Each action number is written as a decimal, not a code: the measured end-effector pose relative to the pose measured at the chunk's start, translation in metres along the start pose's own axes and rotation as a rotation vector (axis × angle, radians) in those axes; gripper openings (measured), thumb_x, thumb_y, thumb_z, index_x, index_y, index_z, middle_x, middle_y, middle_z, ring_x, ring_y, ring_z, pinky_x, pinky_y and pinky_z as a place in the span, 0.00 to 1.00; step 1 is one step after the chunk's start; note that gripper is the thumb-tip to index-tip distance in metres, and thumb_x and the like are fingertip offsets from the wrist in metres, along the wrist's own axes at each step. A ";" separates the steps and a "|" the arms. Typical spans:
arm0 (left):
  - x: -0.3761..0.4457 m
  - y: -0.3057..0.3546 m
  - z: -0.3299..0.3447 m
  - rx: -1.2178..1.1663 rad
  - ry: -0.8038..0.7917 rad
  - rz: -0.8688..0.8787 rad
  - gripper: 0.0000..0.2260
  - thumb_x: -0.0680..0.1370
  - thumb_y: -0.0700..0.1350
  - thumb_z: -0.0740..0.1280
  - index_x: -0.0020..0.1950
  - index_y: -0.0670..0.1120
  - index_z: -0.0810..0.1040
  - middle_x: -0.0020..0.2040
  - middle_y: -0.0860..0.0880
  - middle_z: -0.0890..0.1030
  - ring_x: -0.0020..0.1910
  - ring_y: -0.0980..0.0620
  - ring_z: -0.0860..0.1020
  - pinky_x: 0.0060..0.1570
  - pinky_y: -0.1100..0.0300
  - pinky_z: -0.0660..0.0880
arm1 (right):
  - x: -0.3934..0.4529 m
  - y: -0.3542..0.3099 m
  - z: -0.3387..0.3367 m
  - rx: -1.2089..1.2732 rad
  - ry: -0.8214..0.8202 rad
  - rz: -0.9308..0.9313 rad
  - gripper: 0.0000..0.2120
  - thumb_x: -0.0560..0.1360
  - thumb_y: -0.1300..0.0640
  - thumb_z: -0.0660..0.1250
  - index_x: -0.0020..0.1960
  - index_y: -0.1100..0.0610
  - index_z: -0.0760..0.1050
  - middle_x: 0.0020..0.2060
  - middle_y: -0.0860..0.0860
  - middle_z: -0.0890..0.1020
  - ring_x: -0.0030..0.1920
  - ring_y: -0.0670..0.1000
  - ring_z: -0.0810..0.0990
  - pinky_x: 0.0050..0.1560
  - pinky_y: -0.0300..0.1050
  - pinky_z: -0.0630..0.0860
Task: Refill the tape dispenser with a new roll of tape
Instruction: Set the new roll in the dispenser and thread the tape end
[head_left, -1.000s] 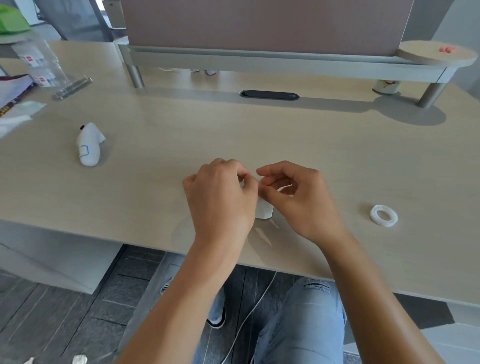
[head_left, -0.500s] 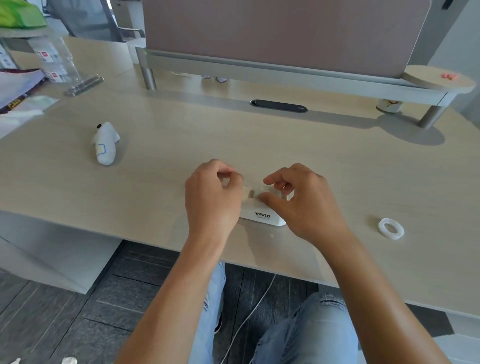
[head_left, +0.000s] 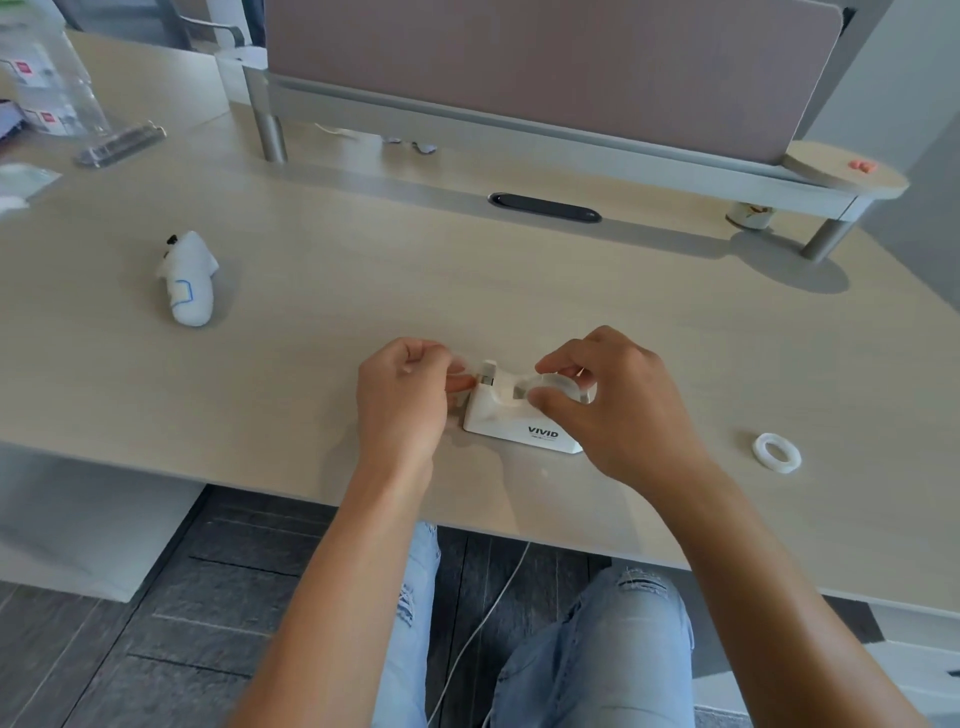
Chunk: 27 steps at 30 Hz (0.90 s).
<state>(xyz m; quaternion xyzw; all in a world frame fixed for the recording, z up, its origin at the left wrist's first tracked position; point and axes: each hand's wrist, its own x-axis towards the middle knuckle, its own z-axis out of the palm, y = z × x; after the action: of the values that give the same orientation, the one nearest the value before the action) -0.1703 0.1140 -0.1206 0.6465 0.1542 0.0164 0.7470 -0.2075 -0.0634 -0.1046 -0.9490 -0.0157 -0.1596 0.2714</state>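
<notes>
A white tape dispenser marked VIVID stands on the desk near its front edge. A clear tape roll sits in its cradle, and my right hand pinches that roll from above. My left hand is at the dispenser's cutter end, fingers closed on what looks like the clear tape's loose end; the strip itself is hard to make out. A white empty tape core lies flat on the desk to the right, apart from both hands.
A white whale-shaped object lies at the left. Clear plastic packaging and a clear case sit at the far left. A raised shelf and partition run along the back. The desk's front edge is just below my wrists.
My hands have drawn apart, uncovering the dispenser. The left hand moved left to the cutter end while the right stays on the roll. The view has shifted closer.
</notes>
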 end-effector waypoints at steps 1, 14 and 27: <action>0.001 0.000 -0.001 -0.007 -0.003 -0.007 0.07 0.76 0.37 0.65 0.40 0.42 0.81 0.38 0.44 0.86 0.39 0.43 0.89 0.34 0.55 0.82 | 0.000 0.000 0.000 -0.007 0.000 -0.001 0.09 0.74 0.48 0.75 0.53 0.49 0.86 0.47 0.48 0.81 0.46 0.51 0.82 0.49 0.53 0.80; 0.005 0.002 0.001 -0.015 -0.057 -0.078 0.06 0.76 0.40 0.64 0.46 0.39 0.79 0.45 0.38 0.87 0.43 0.40 0.88 0.50 0.42 0.84 | -0.001 -0.001 -0.001 -0.026 -0.004 -0.009 0.07 0.75 0.50 0.75 0.52 0.48 0.87 0.46 0.47 0.81 0.44 0.50 0.81 0.47 0.52 0.80; 0.005 -0.010 0.001 0.164 -0.048 0.026 0.12 0.60 0.48 0.75 0.38 0.51 0.75 0.44 0.37 0.86 0.45 0.34 0.86 0.47 0.35 0.83 | -0.002 0.001 -0.001 -0.002 -0.002 -0.002 0.06 0.75 0.50 0.75 0.52 0.48 0.86 0.46 0.47 0.80 0.45 0.49 0.80 0.47 0.51 0.79</action>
<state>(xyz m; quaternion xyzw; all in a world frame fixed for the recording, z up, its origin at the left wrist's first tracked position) -0.1672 0.1128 -0.1311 0.7078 0.1285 -0.0020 0.6946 -0.2092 -0.0648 -0.1045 -0.9494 -0.0170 -0.1588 0.2703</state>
